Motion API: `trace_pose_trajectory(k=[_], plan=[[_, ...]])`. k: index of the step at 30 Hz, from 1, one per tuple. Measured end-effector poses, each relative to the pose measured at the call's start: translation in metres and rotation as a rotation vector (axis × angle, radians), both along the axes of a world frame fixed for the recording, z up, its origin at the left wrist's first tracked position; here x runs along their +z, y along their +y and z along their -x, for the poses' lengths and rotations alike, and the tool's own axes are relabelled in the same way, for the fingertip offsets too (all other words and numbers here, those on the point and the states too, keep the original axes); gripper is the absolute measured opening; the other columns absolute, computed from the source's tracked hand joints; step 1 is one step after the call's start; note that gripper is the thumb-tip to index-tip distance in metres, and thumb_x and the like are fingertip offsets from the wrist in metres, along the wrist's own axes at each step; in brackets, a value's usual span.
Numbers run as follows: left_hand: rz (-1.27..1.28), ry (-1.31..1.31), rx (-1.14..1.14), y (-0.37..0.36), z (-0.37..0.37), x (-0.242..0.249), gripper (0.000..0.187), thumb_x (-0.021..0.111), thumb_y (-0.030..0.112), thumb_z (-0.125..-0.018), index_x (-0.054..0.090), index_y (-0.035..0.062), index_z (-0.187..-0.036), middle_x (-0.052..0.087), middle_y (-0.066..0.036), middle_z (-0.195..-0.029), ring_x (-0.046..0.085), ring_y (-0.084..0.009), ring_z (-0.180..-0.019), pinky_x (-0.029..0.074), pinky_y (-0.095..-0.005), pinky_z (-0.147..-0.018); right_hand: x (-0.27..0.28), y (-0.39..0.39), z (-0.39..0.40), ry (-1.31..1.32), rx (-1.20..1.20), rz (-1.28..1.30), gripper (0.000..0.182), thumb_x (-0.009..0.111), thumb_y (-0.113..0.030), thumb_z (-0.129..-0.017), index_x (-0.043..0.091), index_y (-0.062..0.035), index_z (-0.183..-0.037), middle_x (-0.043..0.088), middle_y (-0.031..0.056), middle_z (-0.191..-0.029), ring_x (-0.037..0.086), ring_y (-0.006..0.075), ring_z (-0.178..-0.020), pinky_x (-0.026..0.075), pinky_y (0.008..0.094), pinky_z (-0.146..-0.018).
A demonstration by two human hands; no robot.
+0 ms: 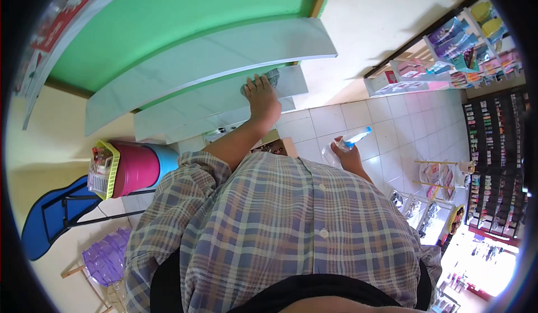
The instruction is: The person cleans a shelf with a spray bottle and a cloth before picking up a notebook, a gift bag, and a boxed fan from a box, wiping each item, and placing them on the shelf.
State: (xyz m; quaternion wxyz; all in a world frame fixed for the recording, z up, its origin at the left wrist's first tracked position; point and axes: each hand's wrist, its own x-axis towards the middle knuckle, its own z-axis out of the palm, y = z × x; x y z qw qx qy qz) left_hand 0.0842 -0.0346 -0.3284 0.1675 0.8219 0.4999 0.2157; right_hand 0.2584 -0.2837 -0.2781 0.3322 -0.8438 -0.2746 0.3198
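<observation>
My left hand [261, 99] presses a grey patterned cloth [272, 78] against a white shelf board [224, 91], fingers bent over it. Part of the cloth is hidden beneath the fingers. Lower and to the right, my right hand [350, 157] is wrapped around a clear spray bottle [332, 155] with a blue and white spray head [357, 136]. The bottle is tilted and held over the tiled floor, away from the shelves. Another white shelf board [218, 49] runs above the one my left hand touches, in front of a green back panel [190, 16].
Pink and blue buckets [134, 170] with a yellow basket [103, 170] stand at the left, near a blue folding chair [56, 218] and a purple lantern-like item [106, 256]. Stocked shelves [448, 49] and a dark display rack [496, 156] line the right.
</observation>
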Motion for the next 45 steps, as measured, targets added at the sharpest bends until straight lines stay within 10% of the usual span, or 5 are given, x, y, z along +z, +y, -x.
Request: trace_pose_trajectory(k=[7,18,25,29,45], plan=[[-0.154,-0.017,-0.190,-0.015,-0.053,0.004,0.050,0.049,0.005,-0.085,0.045,-0.0045,-0.134,0.035,-0.029,-0.144,0.031,-0.0466,-0.135,0.026,-0.0533,-0.111,0.012,-0.022,0.007,0.036,-0.094,-0.046,0.040,0.075,-0.031,-0.083,0.062,-0.0051,-0.110,0.066,0.0084,-0.100,0.061,0.0185,-0.094,0.048,0.0322,-0.084],[2.013,-0.813,-0.335,-0.027,0.034,-0.067,0.031,0.045,0.034,-0.101,0.058,0.0060,-0.104,0.057,-0.004,-0.075,0.050,-0.0091,-0.059,0.046,-0.0274,-0.056,0.018,0.033,-0.011,0.063,0.009,-0.381,0.029,0.076,-0.016,-0.082,0.060,-0.0054,-0.103,0.062,0.0039,-0.093,0.058,0.0133,-0.087,0.048,0.0293,-0.078],[1.686,-0.791,0.296,-0.046,0.183,-0.198,0.027,0.053,0.029,-0.097,0.060,0.0034,-0.096,0.060,-0.007,-0.076,0.058,-0.0164,-0.060,0.053,-0.0338,-0.058,0.043,0.153,0.010,-0.531,0.690,-0.726,0.058,0.092,-0.017,-0.060,0.061,-0.0050,-0.107,0.060,0.0088,-0.106,0.061,0.0244,-0.094,0.051,0.0353,-0.078],[0.591,0.346,-0.363,-0.090,0.272,-0.287,0.035,0.053,0.027,-0.097,0.059,0.0055,-0.124,0.068,-0.014,-0.111,0.066,-0.0276,-0.097,0.052,-0.0377,-0.088,0.058,0.193,0.013,-0.265,0.611,-0.521,0.054,0.090,-0.016,-0.065,0.058,-0.0060,-0.108,0.067,0.0067,-0.107,0.062,0.0186,-0.100,0.049,0.0338,-0.089],[1.554,-0.458,0.367,-0.156,0.279,-0.155,0.045,0.062,0.032,-0.092,0.055,0.0136,-0.132,0.063,-0.010,-0.119,0.061,-0.0227,-0.104,0.050,-0.0372,-0.087,0.033,0.235,-0.066,-0.343,0.583,-0.313,0.075,0.078,-0.050,-0.077,0.054,0.0036,-0.123,0.064,0.0215,-0.117,0.061,0.0335,-0.109,0.046,0.0390,-0.094]])
